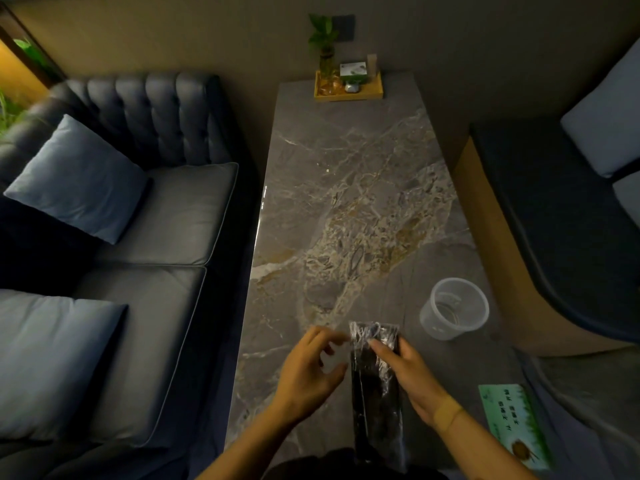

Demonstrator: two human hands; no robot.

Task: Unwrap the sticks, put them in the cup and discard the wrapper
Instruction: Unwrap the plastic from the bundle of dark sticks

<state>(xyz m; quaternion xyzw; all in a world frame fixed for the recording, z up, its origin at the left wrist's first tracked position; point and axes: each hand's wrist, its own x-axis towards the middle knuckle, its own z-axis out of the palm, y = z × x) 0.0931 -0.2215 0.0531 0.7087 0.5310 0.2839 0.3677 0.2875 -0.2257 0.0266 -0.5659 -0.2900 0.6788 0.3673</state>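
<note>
Crinkled clear wrapper (pixel 375 382) of dark sticks hangs over the marble table's (pixel 346 202) near edge; our right hand (pixel 412 372) grips its top, our left hand (pixel 311 368) half-curled, empty, just beside. Clear plastic cup (pixel 453 308) stands near the right edge.

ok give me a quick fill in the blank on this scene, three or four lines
1. The right hand holds the pack of sticks, which is still in its ____.
2. The clear cup stands upright on the table and holds ____ sticks.
3. The cup is on the ____ side of the pack.
4. The left hand is at the pack's ____ end.

Missing words: wrapper; no; right; far
</note>
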